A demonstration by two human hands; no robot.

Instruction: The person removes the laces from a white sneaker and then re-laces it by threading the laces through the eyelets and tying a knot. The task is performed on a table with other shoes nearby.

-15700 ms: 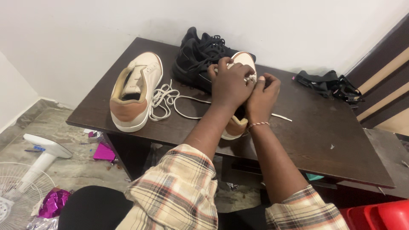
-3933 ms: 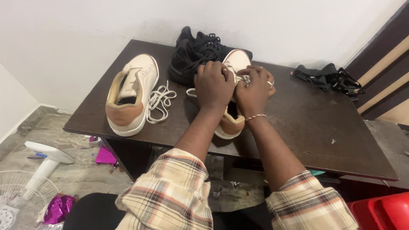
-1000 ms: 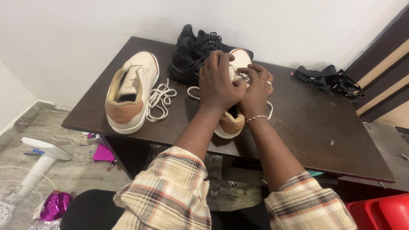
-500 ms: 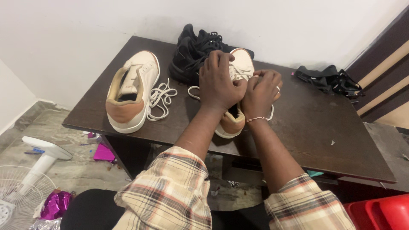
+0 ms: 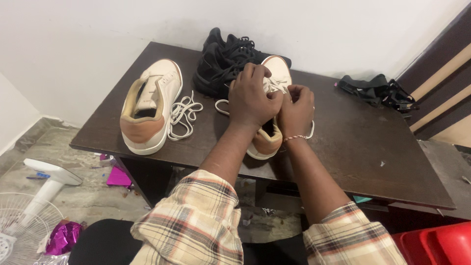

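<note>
While left hand (image 5: 251,100) presses cream sneaker (image 5: 271,105), right hand (image 5: 296,109) fingers pinched on white lace (image 5: 280,87), dark table (image 5: 363,142)

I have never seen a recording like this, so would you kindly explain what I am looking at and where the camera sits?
There is no machine here: a person works with two bare hands, and the one camera is worn on their head, looking down. The dark wooden table holds a cream shoe with a tan heel, where both hands are busy. The left hand rests over the shoe's top, and the right hand pinches its white lace beside it. To the left lies a matching shoe with a loose lace next to it. A pair of black shoes sits by the wall, and black straps lie at the far right. A white fan stands on the floor.
</note>
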